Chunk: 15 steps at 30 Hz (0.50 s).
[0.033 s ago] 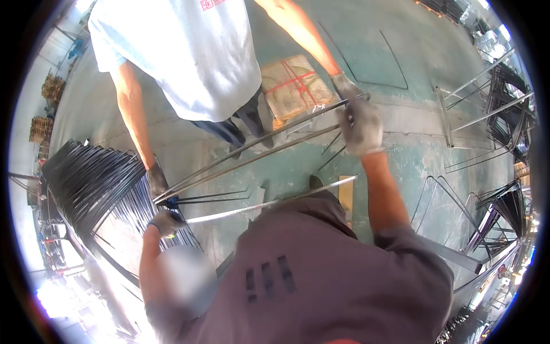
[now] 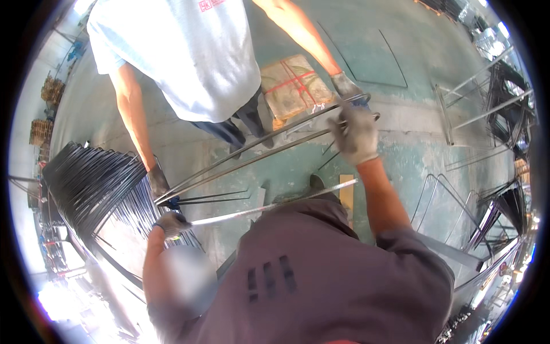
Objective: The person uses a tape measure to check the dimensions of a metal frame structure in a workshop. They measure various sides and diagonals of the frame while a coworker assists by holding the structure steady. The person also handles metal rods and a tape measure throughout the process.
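Note:
My left hand, in a grey work glove, is closed on the left end of a long, pale marked strip like a measuring tape. That strip slants across in front of my body, its right end loose in the air. Above it, two dark metal rods run close together from lower left to upper right. My gloved right hand is at the right end of the nearer rod, fingers apart and slightly blurred; the rod's tip shows past it. A co-worker's gloved hands hold the rods at both ends.
A dense stack of bent black rods stands at left. Behind the rods, a box with red straps sits on the floor beside the co-worker. Metal racks with bent rods line the right side. A U-shaped rod lies farther off.
My right hand has shifted slightly left and down, baring the nearer rod's tip. My left hand has moved a little right with the strip. The co-worker's hands barely differ.

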{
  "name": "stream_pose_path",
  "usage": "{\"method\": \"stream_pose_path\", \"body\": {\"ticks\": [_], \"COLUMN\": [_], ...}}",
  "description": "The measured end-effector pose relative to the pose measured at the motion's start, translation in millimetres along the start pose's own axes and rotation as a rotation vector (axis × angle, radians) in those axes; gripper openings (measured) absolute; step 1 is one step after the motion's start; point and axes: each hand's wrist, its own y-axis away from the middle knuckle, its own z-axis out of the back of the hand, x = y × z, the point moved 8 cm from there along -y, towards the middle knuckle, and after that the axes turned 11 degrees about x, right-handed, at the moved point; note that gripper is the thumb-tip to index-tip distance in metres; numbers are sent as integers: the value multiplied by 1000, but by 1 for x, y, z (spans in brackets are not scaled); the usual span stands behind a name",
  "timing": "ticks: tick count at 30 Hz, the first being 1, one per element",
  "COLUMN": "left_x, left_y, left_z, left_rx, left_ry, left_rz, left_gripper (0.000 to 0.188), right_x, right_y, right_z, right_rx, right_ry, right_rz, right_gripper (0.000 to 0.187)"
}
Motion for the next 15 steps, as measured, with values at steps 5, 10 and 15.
{"method": "stream_pose_path", "body": {"ticks": [5, 10, 15], "left_x": [-21, -62, -105], "left_y": [-54, -81, -99], "left_z": [-64, -132, -184], "left_rx": [151, 130, 71], "left_ry": [-214, -277, -535], "left_rz": [-6, -44, -138], "left_gripper": [28, 31, 39], "right_x": [96, 96, 95], "right_y": [31, 53, 82], "right_z": [-31, -27, 3], "right_rx": [218, 409, 513], "right_ry": [47, -10, -60], "right_rz": [258, 182, 50], "right_gripper": [34, 26, 18]}}
